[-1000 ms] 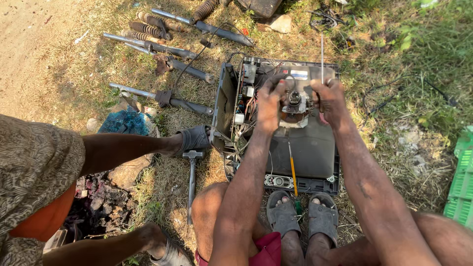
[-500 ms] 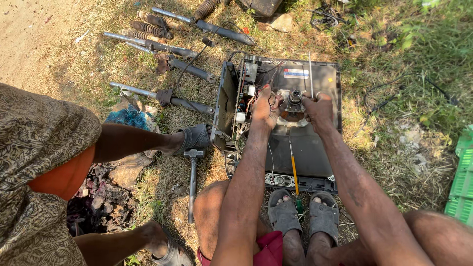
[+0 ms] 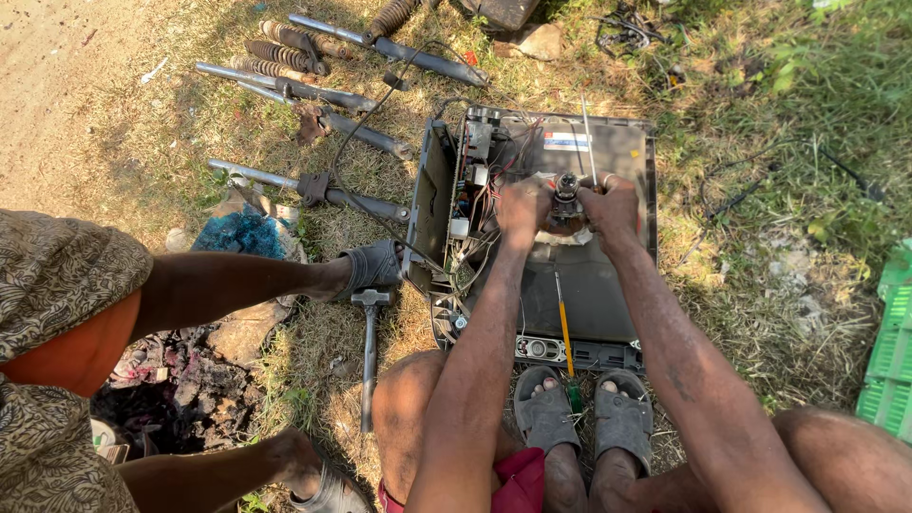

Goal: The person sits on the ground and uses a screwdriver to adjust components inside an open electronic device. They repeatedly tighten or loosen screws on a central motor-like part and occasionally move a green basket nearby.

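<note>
Sandalled feet braced against the near edge of the opened grey television casing, apparently to steady it; yellow-handled screwdriver lies on the dark tube back, within reach; left hand and right hand both closed around the tube-neck assembly at casing centre; circuit boards and loose wires fill its left side; beyond, rusty shock absorbers on grass.

— What colours lay there?
— A dark grey television shell, a yellow-shafted, green-handled screwdriver, and grey sandals.
— Elsewhere?
— A green plastic crate, blue crumpled cloth, and a brown patterned garment.
</note>
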Tool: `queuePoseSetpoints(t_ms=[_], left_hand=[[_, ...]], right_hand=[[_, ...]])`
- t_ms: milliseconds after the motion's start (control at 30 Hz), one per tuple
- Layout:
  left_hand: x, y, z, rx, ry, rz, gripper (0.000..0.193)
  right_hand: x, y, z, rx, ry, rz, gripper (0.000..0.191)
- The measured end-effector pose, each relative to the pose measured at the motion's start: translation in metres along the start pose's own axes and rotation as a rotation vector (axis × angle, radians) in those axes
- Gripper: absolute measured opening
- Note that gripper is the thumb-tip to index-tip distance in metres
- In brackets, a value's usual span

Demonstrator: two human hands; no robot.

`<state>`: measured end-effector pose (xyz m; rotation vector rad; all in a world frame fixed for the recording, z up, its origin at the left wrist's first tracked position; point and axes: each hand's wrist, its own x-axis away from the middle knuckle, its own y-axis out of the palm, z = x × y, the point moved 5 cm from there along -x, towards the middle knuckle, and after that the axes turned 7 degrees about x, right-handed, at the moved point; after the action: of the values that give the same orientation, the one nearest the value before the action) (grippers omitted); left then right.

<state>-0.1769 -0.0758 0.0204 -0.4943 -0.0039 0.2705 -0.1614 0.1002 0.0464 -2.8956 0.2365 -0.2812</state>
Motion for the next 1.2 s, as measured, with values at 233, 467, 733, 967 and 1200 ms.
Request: queuePoseSetpoints(t_ms=[233, 467, 733, 967, 1200], left_hand=[[0.011, -0.003, 0.006, 0.197, -0.211, 0.047, 0.034], [0.005, 0.0, 0.021, 0.836, -0.202, -0.17, 0.044], [0.003, -0.012, 0.074, 1.412, -0.223, -0.27, 0.054], [0.0, 0.008, 0.016, 1.768, -0.586, -0.142, 0.026], [-0.013, -0.003, -0.003, 1.841, -0.593, -0.068, 0.027]], right_hand=[[-0.002, 0.0, 0.003, -0.077, -0.002, -0.012, 0.02], [0.003, -0.004, -0.012, -0.331, 0.076, -0.078, 0.016], [0.035, -0.012, -0.09, -0.334, -0.241, -0.245, 0.016], [0.03, -0.015, -0.066, -0.308, -0.146, -0.144, 0.016], [0.004, -0.012, 0.001, -0.013, -0.001, 0.004, 0.015]])
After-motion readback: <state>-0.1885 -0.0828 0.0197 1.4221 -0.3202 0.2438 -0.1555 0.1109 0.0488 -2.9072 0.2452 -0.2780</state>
